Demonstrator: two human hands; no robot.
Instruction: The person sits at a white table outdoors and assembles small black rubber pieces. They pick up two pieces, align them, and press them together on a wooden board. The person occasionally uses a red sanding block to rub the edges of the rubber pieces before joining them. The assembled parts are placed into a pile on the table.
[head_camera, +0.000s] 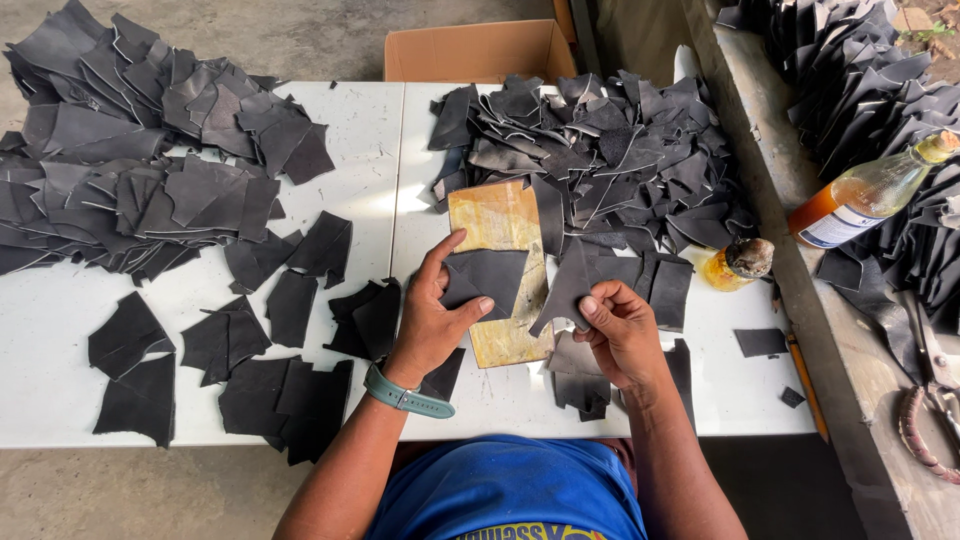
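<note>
White table (60, 400), worn board (500, 300) at centre: my left hand (432, 318) pinches one dark leather piece (487, 278) over it; my right hand (620, 335), just beside, pinches another piece (567, 290), long axis slanting upward.

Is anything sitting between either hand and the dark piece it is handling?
Nothing visible does. The left hand already pinches a dark cut piece over the yellowish board, and the right hand grips another dark piece directly.

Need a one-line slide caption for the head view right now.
Left hand and right hand each hold a dark leather cut piece above a yellowed board on a white table heaped with similar pieces.
</note>
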